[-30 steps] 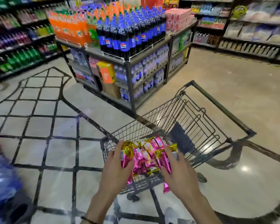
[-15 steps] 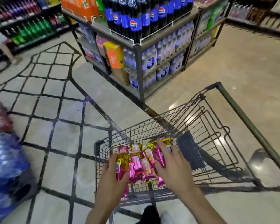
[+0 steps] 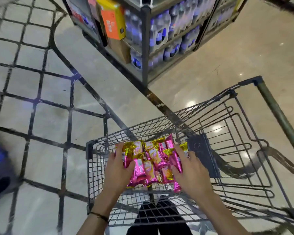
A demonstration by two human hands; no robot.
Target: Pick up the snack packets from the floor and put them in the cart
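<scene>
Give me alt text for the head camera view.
Seen from above, a left hand and a right hand clasp a bundle of pink and gold snack packets between them over a wire shopping cart. A shelf of bottled drinks stands beyond.

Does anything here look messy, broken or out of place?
Nothing looks spilled or broken. The only untidy thing is the snack packets: a jumbled bunch pointing every way, squeezed between the left hand and right hand over the cart. One pink packet pokes out under the right hand.
</scene>
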